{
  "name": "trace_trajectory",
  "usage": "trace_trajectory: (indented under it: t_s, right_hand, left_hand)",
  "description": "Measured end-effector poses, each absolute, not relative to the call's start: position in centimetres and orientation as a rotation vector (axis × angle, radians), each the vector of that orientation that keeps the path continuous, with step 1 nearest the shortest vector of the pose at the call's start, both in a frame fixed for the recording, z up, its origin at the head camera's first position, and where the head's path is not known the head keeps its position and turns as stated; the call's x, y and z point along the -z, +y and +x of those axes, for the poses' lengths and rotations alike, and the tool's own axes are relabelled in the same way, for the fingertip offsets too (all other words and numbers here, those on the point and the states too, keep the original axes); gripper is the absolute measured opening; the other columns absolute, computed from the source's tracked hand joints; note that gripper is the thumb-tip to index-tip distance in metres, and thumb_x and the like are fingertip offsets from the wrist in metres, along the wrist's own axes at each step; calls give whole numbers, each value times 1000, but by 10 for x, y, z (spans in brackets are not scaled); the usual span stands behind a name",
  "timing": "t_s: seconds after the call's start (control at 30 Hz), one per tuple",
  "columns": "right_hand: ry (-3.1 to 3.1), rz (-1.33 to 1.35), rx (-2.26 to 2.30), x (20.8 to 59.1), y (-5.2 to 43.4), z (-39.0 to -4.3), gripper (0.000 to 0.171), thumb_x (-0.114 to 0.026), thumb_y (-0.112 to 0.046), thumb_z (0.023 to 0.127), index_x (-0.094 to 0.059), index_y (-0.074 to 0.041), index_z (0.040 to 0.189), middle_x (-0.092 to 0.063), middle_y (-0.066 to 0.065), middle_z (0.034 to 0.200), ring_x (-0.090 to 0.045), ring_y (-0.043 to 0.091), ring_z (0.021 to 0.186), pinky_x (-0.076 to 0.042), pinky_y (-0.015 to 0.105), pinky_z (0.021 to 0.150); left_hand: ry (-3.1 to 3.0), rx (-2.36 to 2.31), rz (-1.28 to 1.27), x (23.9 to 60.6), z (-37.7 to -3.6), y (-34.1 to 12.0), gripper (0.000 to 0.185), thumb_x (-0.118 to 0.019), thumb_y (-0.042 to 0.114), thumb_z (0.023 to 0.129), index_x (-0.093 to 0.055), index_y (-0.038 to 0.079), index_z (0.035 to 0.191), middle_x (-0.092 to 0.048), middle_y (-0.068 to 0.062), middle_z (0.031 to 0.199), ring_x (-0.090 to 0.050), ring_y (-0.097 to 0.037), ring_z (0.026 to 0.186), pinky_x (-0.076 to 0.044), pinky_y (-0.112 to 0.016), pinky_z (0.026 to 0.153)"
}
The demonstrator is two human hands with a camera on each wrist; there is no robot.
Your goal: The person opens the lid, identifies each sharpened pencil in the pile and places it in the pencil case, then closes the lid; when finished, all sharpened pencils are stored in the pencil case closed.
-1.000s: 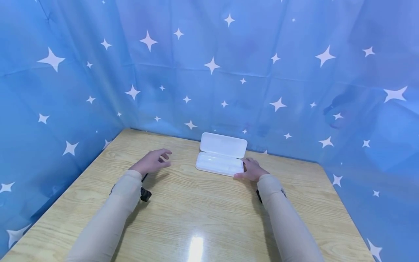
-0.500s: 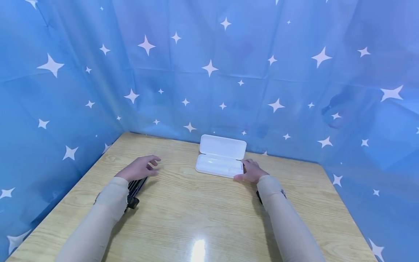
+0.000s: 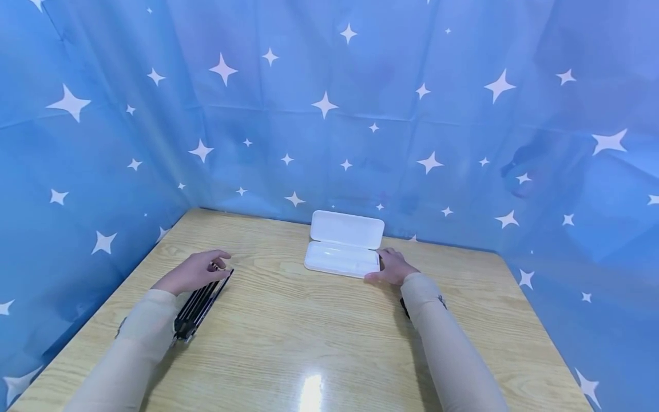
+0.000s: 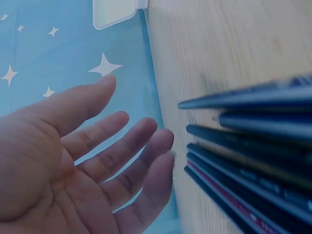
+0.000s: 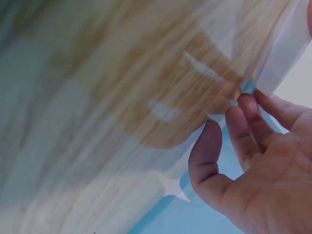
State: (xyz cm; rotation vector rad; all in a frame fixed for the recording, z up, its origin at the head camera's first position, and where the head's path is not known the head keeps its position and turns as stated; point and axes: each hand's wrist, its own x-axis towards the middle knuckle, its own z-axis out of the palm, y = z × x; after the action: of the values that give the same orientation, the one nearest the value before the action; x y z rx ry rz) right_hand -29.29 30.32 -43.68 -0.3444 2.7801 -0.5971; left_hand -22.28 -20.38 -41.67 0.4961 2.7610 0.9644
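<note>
A white hinged pencil case (image 3: pixel 342 259) lies with its lid (image 3: pixel 347 229) raised at the back of the table. My right hand (image 3: pixel 393 268) holds its right end, thumb at the front and fingers at the far side. In the right wrist view, fingertips (image 5: pixel 246 102) meet the case's white wall (image 5: pixel 285 48). My left hand (image 3: pixel 198 272) hovers at the left, fingers loosely bent and holding nothing. Several dark pens or pencils (image 3: pixel 201 303) lie in a slanting row under it. In the left wrist view their tapered ends (image 4: pixel 234 117) point toward the fingers without contact.
The wood-grain table (image 3: pixel 288 320) reaches back to a blue curtain (image 3: pixel 329 137) with white stars, which also lines both sides. A bright glare spot (image 3: pixel 310 392) shows near the front. Pale sleeves (image 3: pixel 131 337) cover both forearms.
My left hand has moved left and slightly nearer, and more of the dark pens or pencils now shows beside it. My right hand stays at the pencil case. The head view shifts slightly.
</note>
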Motion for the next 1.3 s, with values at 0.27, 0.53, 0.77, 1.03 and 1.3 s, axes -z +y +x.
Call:
trace_trajectory:
  t_s: [0.27,0.53,0.77,1.03,1.3]
  right_hand:
    - [2780,-362,613,438,302,-293,96,-76,-48,90,-30,4,156,-27,32,157,-22,52,144,-26,64,115]
    - [2777,-355,608,437,301,-290,98,-76,-49,89,-29,5,156,-25,33,157,-20,53,145,-26,65,114]
    - [2770,-344,616,436,300,-289,97,-75,-49,90,-28,4,157,-24,32,158,-20,52,145,-25,65,115]
    - [2782,-340,592,438,302,-292,97,-75,-49,91,-27,4,157,-24,32,158,-21,52,145,-26,65,115]
    - [2784,-354,598,439,302,-293,97,-75,-49,90,-27,5,156,-24,32,158,-20,52,145,-26,65,115]
  left_hand:
    - [2776,-921,549,416,-208,-214,44,-64,9,100,-52,-8,138,-67,-15,110,-65,-28,96,-54,-47,80]
    - [2655,-1018,509,415,-197,-219,48,-63,-1,98,-48,-7,143,-64,-21,115,-67,-27,94,-58,-39,72]
    - [2549,-1125,446,420,-189,-221,47,-61,1,100,-46,-7,144,-62,-19,115,-66,-29,98,-59,-42,74]
    - [2606,-1066,501,425,-188,-220,47,-62,-1,99,-48,-6,143,-65,-16,112,-67,-26,94,-59,-38,74]
    - [2682,-879,717,425,-189,-214,52,-66,-14,89,-51,-9,138,-66,-14,112,-66,-30,100,-57,-41,81]
